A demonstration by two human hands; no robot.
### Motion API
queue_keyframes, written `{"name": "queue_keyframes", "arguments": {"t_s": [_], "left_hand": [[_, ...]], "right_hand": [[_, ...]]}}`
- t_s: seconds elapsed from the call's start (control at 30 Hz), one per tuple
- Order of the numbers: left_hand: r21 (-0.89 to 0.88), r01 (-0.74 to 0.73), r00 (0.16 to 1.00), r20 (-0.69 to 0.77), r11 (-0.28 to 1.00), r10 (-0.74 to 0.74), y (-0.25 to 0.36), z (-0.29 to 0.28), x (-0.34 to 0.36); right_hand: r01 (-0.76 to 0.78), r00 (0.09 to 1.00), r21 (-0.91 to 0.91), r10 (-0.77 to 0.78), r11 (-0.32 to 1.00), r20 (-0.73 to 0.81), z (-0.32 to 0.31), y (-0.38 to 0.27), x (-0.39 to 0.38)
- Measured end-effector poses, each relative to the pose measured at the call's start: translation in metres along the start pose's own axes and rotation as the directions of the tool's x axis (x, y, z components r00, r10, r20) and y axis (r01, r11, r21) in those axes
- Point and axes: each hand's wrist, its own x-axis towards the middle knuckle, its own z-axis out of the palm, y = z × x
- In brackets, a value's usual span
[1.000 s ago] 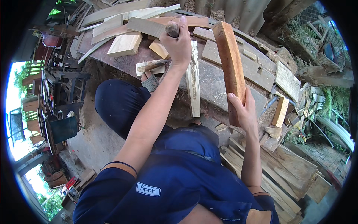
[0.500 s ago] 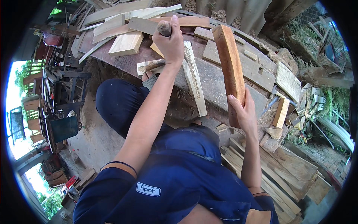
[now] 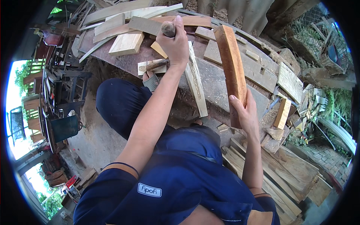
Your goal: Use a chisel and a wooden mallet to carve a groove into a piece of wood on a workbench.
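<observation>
My left hand [image 3: 174, 48] is wrapped round an upright wooden tool handle [image 3: 168, 28], probably a chisel's; the hand hides its lower end. Right beside that hand lies a pale wood strip [image 3: 197, 84] with a rough channel cut along its face, its far end partly covered by my fingers. A heavy reddish-brown wooden block [image 3: 231, 62] is gripped at its near end by my right hand [image 3: 245, 112], raised above the bench and apart from the handle. Near my left wrist, a second wooden handle [image 3: 157, 65] rests across a small pale wood piece [image 3: 144, 67].
Boards [image 3: 112, 28] are stacked along the far left of the workbench [image 3: 221, 80]. A light wood block [image 3: 127, 43] sits near them. A handsaw [image 3: 275, 98] and offcuts lie at the right. Planks [image 3: 277, 168] are piled on the floor below.
My left hand has shifted slightly to the right with the tool handle, uncovering more of the second handle. The block and my right hand look still.
</observation>
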Motion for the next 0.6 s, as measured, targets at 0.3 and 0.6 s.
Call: {"name": "queue_keyframes", "arguments": {"t_s": [0.3,0.6], "left_hand": [[0.24,-0.287,0.958,0.084,0.928,0.274,0.014,0.034,-0.035],[-0.019,-0.174,0.974,0.147,0.985,0.175,0.0,0.026,-0.043]], "right_hand": [[0.469,0.881,0.094,-0.458,0.878,-0.117,-0.02,-0.114,0.024],[0.522,0.85,-0.472,-0.478,0.71,0.221,-0.034,-0.143,0.047]]}}
